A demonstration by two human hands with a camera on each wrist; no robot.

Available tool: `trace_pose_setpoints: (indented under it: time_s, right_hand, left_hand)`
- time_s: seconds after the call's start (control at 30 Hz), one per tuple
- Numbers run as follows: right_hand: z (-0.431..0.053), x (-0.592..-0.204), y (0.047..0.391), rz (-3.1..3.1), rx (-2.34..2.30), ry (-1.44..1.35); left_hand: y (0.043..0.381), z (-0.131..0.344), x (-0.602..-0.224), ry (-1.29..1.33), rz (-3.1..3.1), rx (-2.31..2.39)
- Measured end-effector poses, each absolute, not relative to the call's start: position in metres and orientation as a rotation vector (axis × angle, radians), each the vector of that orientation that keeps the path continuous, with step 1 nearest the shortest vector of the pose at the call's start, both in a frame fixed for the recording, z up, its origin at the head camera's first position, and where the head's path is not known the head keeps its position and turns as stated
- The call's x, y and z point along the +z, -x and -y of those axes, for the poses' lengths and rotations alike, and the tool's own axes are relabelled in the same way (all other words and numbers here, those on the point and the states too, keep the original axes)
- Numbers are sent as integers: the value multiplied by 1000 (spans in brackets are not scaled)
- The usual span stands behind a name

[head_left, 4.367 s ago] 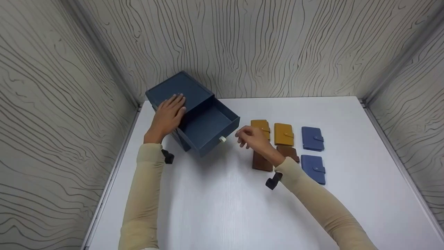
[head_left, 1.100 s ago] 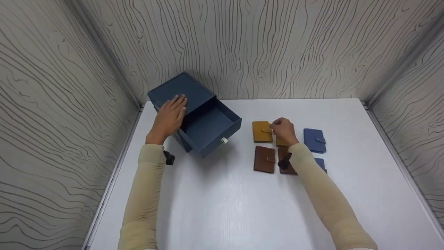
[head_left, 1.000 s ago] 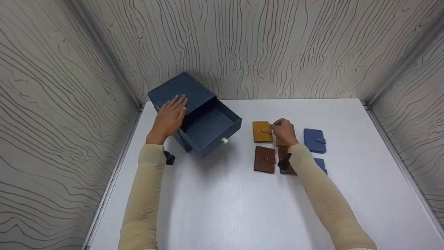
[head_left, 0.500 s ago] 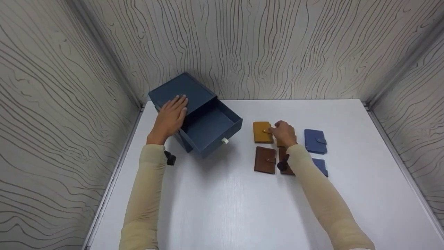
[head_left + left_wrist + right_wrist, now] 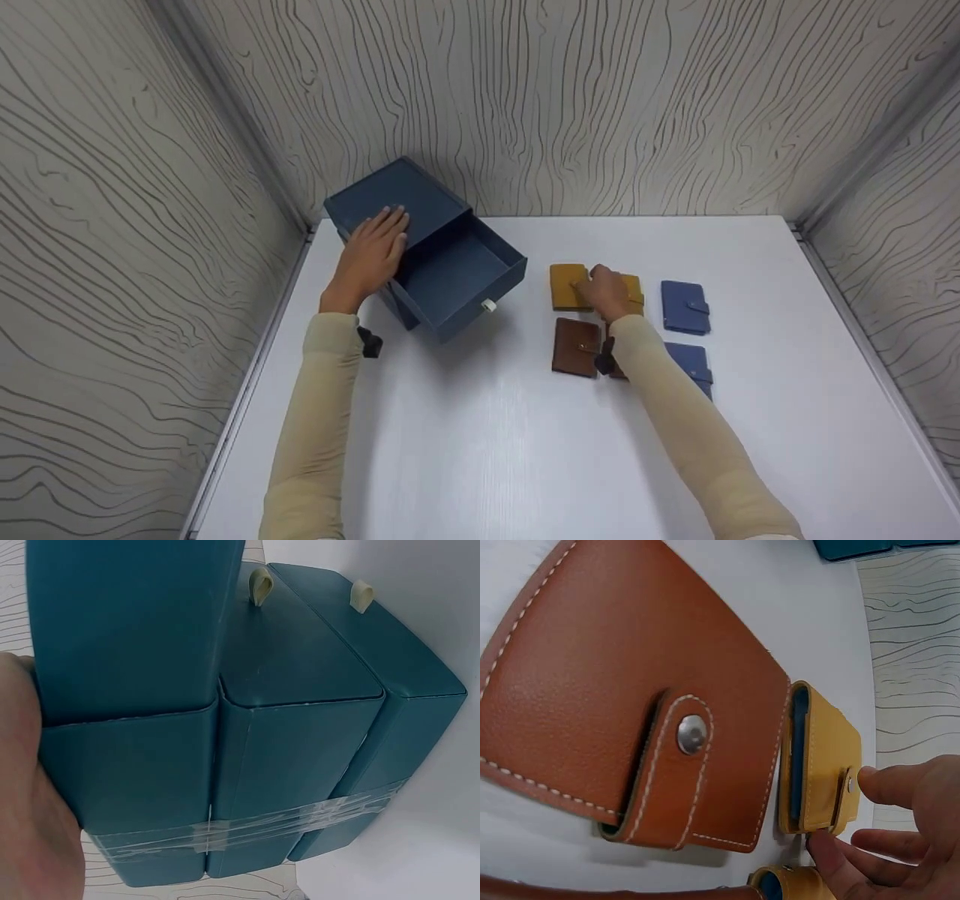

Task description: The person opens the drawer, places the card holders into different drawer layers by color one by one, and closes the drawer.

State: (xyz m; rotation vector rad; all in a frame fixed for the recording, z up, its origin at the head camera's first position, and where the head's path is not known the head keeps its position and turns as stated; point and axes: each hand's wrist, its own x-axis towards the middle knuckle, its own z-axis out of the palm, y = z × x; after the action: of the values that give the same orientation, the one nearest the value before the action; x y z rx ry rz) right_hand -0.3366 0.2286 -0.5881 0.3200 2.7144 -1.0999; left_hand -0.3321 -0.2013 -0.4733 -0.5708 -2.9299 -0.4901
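My left hand [image 5: 368,251] lies with fingers spread on top of the dark blue drawer box [image 5: 401,196]. One drawer [image 5: 454,270] is pulled out, with a pale loop pull [image 5: 489,305] on its front. My right hand [image 5: 606,292] is at the strap side of the left mustard wallet [image 5: 568,286], which lies on the table. In the right wrist view, the thumb [image 5: 885,786] is at the wallet's snap strap [image 5: 845,802], with a gap between it and the other fingers, which are by the strap's lower end. A second mustard wallet [image 5: 634,291] is partly behind this hand.
Nearer me lie a brown wallet [image 5: 576,346] and another, mostly hidden under my right wrist. Two blue wallets [image 5: 684,306] lie to the right, one partly covered by the sleeve. The white table [image 5: 465,465] meets wood-patterned walls [image 5: 570,112] at the back and sides.
From beside the drawer, my right hand has moved right to the mustard wallets, then slightly left and down onto the left one's strap. My left hand stays on the box.
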Motion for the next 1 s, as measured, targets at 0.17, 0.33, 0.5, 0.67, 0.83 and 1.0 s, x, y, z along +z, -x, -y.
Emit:
trace_pose_setpoints:
  time_s: [0.17,0.33,0.5,0.67,0.83,1.0]
  right_hand:
    - [-225,-591,334,-2706,-1126,-337]
    - [-223,-596,332,-2767,-1029,-295]
    - [-222,-598,331,-2805,-998,-271]
    - [-223,-599,331,-2823,-1005,-243]
    - [-224,-599,332,-2820,-1047,-239]
    - [-223,-596,332,-2756,-1173,-271]
  left_hand:
    - [333,201,-474,578,2925,-486]
    - [333,201,-474,580,2919,-481]
    - [333,200,-473,575,2923,-482]
    - [332,199,-474,566,2932,-489]
    - [332,200,-474,559,2932,-499]
    - [332,201,-474,563,2939,-493]
